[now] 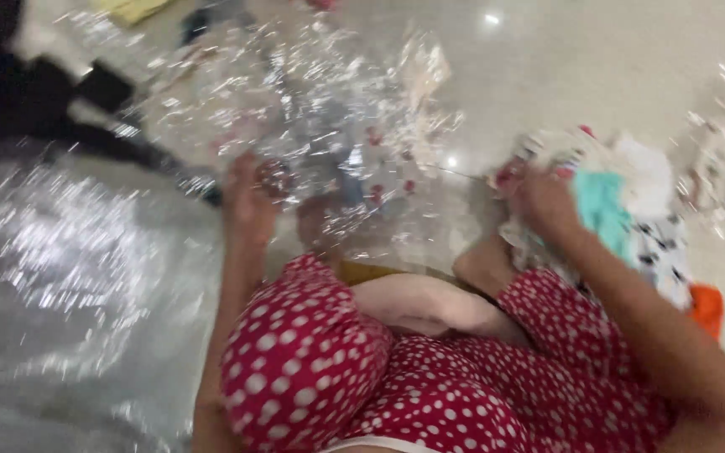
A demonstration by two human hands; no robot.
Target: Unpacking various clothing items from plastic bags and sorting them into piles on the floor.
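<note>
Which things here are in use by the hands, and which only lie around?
In hand:
- left hand holds a clear plastic bag
- right hand grips the pile of small clothes

Lying about:
- big plastic sheet
- dark cloth
- orange item

Bare floor [597,59] lay open ahead on the right. Crinkled plastic bags [312,109] crowded the middle and left; a clothes pile [631,201] blocked the right side.

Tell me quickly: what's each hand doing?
Left hand: closed on crinkled clear plastic bag.
Right hand: gripping pile of printed cloth pieces, fingers blurred.
</note>
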